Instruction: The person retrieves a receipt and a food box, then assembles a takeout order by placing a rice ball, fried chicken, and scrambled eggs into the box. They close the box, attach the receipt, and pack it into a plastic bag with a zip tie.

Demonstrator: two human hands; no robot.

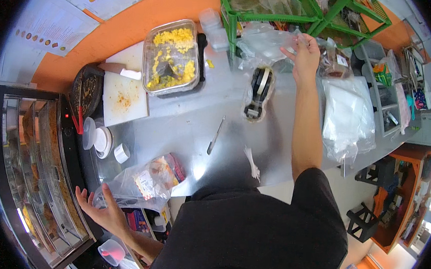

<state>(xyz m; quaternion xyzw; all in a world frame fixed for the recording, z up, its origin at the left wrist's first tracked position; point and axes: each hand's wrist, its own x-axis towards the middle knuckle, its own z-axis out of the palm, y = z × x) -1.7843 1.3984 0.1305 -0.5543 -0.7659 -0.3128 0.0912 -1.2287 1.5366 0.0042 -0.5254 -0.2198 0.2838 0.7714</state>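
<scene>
My right hand [306, 55] is stretched to the back of the metal counter. Its thumb and fingertips pinch the edge of a clear plastic bag [266, 45], which lies crumpled below the green rack. My left hand [106, 212] is at the counter's front left, palm up, fingers spread, holding nothing. Beside it, a clear bag with a label and brown food [156, 177] lies at the counter's edge; whether the fingers touch its plastic I cannot tell. A black tape dispenser [258, 93] in clear wrap sits near the middle. Left of it lies a pen [216, 134].
A clear tub of yellow food [172, 58] stands behind a white cutting board [124, 97] and a knife [123, 71]. Green racks [272, 17] line the back. White strips [251, 164] lie near my body; flat plastic bags [349, 113] lie right. A glass display case [40, 173] stands left.
</scene>
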